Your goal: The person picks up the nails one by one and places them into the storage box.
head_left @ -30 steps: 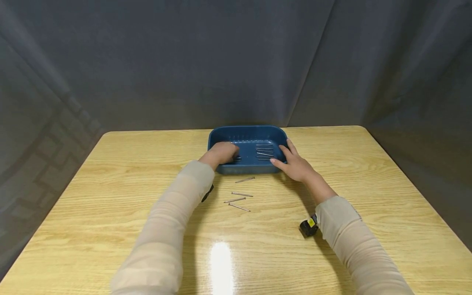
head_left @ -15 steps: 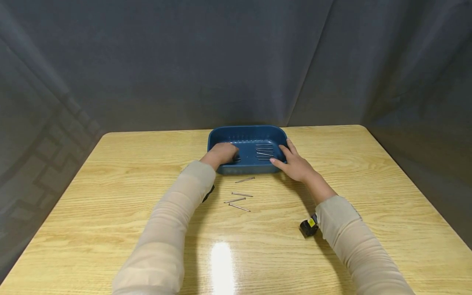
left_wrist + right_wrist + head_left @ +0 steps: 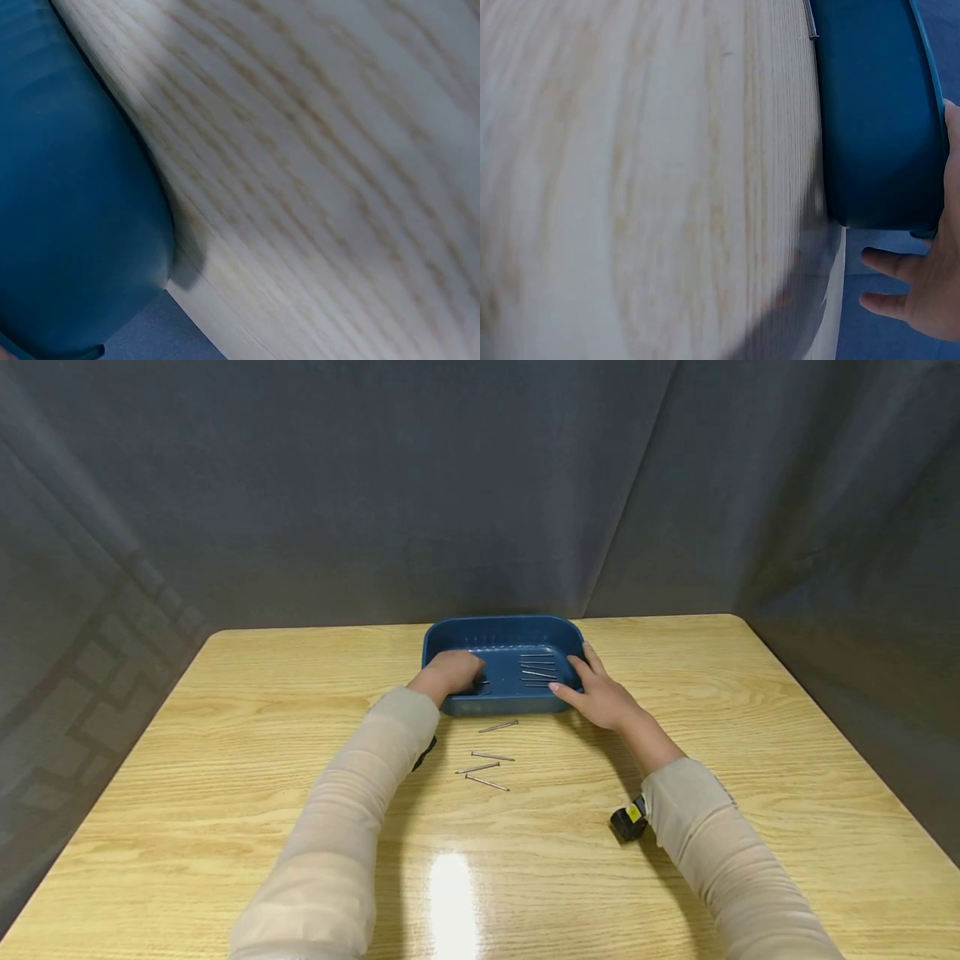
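The left hand (image 3: 450,672) curls inside the dark blue plastic tray (image 3: 501,635) at the table's (image 3: 225,760) far middle; whether it pinches a nail, I cannot tell. The right hand (image 3: 600,695), fingers straight, should brace the tray; 4 steel nails (image 3: 486,758) lie near

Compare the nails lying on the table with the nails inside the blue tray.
The nails on the table lie at differing angles, spread apart on bare wood in front of the tray; the nails in the tray lie roughly parallel, close together on the blue floor of the blue tray. No hand touches the table nails, while the tray nails sit between the left hand inside the tray and the right hand at its rim. Both sets look like thin, long, silver nails.
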